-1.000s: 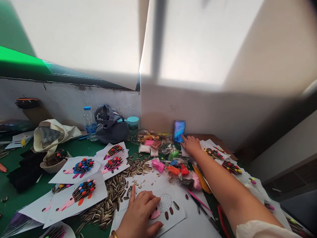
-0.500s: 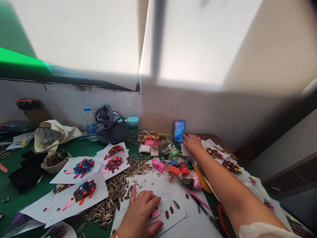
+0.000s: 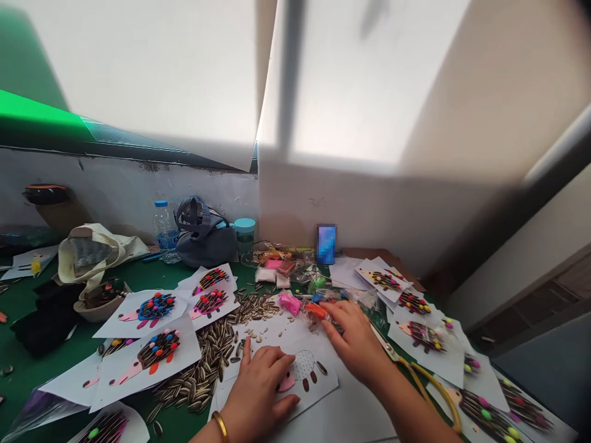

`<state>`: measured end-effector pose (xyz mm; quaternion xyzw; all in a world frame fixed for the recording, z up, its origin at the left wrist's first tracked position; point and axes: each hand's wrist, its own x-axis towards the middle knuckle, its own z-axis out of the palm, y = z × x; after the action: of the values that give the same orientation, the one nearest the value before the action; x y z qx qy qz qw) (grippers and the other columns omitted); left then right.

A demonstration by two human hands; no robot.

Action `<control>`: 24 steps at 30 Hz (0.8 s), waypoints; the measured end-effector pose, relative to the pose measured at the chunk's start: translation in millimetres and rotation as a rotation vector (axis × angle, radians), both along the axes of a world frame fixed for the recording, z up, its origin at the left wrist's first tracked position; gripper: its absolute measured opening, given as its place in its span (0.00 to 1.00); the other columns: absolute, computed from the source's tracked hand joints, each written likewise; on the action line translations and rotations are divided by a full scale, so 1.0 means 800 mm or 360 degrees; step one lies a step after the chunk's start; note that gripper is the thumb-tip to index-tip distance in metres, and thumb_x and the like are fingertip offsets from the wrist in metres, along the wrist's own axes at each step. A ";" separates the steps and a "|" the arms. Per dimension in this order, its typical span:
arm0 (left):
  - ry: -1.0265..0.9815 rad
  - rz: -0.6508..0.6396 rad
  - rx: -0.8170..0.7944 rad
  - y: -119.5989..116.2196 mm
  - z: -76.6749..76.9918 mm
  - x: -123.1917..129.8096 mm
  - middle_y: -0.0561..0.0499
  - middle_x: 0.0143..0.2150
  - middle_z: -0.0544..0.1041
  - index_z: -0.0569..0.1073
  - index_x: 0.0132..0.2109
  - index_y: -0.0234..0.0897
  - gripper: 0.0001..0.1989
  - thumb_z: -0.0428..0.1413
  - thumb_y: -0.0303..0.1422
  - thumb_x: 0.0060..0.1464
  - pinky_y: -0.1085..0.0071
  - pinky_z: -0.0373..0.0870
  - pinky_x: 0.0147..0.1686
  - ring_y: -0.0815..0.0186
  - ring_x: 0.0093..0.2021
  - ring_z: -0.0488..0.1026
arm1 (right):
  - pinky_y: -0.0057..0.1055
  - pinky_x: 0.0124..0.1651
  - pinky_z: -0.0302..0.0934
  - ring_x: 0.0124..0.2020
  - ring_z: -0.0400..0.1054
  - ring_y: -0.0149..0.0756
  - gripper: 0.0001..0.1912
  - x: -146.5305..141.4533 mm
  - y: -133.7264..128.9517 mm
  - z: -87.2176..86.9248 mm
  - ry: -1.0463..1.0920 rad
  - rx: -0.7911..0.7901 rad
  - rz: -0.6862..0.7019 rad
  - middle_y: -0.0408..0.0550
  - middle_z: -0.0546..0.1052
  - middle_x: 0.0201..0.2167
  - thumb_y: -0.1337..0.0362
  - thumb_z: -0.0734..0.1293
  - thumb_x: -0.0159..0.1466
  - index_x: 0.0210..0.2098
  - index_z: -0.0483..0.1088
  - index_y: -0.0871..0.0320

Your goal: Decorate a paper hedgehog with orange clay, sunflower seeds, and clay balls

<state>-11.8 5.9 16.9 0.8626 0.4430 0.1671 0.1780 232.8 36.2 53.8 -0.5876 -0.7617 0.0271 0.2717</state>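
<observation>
My left hand (image 3: 261, 384) lies with fingers spread on a white sheet, holding down a card (image 3: 316, 394) with a half-made hedgehog picture. The card shows a pink clay face (image 3: 287, 383), a dotted oval body (image 3: 303, 365) and small dark feet. A single striped sunflower seed (image 3: 322, 368) rests beside the oval. My right hand (image 3: 353, 338) is over the bagged modelling clay, its fingers apart and nothing seen in them. Near its fingertips are an orange clay piece (image 3: 316, 311) and a pink clay packet (image 3: 290, 303). The hand hides part of the bags.
Left of the card spreads a heap of sunflower seeds (image 3: 203, 363). Seed hedgehog cards (image 3: 157, 351) lie on both sides. Yellow-handled scissors (image 3: 429, 387) sit by my right forearm. A phone (image 3: 326, 244), a lidded cup (image 3: 244, 234), a bag (image 3: 205, 237) and a bottle (image 3: 165, 231) stand along the wall.
My right hand has pulled back from the phone screen to the clay bags. My left hand has stayed on the card. The view has shifted slightly, showing more cards at the right.
</observation>
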 end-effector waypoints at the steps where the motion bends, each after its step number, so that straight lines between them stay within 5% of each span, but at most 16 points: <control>1: 0.0006 0.0004 0.0008 0.000 0.000 0.001 0.50 0.50 0.74 0.70 0.54 0.49 0.28 0.63 0.32 0.44 0.30 0.32 0.62 0.54 0.53 0.70 | 0.39 0.50 0.58 0.47 0.66 0.42 0.17 -0.005 -0.012 -0.008 0.0037 0.0036 -0.0002 0.48 0.73 0.44 0.58 0.60 0.67 0.54 0.68 0.48; 8: 0.0013 0.0000 0.0022 -0.002 -0.002 0.001 0.47 0.51 0.73 0.69 0.56 0.47 0.27 0.62 0.33 0.46 0.31 0.31 0.61 0.54 0.54 0.68 | 0.41 0.50 0.55 0.43 0.66 0.41 0.12 -0.015 -0.028 -0.045 0.0089 0.0224 -0.0072 0.47 0.73 0.37 0.66 0.62 0.64 0.44 0.74 0.52; 24: -0.0015 -0.0017 0.0075 0.003 -0.013 -0.001 0.47 0.51 0.73 0.69 0.56 0.48 0.26 0.61 0.33 0.48 0.31 0.31 0.62 0.53 0.54 0.69 | 0.39 0.46 0.53 0.40 0.66 0.40 0.10 -0.006 -0.026 -0.059 0.0151 0.0204 -0.0002 0.46 0.73 0.34 0.67 0.63 0.64 0.41 0.75 0.51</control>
<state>-12.9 8.3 6.3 0.8681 0.4335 0.1807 0.1608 228.2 15.3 6.9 -0.5675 -0.7478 0.0061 0.3445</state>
